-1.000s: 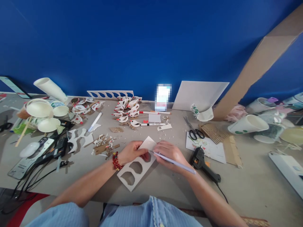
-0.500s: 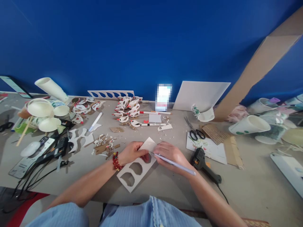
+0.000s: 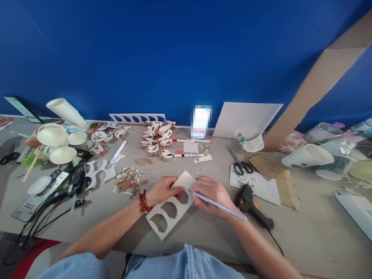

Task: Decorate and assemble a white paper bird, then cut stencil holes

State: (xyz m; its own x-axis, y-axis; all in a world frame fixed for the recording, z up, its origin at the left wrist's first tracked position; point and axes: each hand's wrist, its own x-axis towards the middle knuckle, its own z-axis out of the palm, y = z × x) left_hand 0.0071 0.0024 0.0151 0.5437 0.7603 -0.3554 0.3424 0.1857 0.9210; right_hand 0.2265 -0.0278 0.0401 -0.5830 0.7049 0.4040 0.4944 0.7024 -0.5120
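My left hand (image 3: 163,190), with a red bead bracelet at its wrist, pinches the upper left edge of a white foam-board strip (image 3: 172,228). Rounded holes are cut through this strip, and its far end is uncut. My right hand (image 3: 213,193) is closed around a slim, pale lavender pen-like tool (image 3: 225,208). The tool's tip meets the strip near the topmost hole; whether it is a blade or a nib is too small to tell. Beyond both hands lie several small white bird figures (image 3: 152,148) with red beaks.
To the right lie a black glue gun (image 3: 252,207), scissors (image 3: 242,166) and corrugated cardboard (image 3: 264,166). Cardboard scraps (image 3: 128,182), black cables (image 3: 55,201) and paper cups (image 3: 52,135) are on the left. At the back stand a lit phone (image 3: 200,122) and a white board (image 3: 247,116).
My right hand and the pen-like tool have shifted slightly to the right and toward me. The left hand keeps its hold on the strip. The whole view has moved a little.
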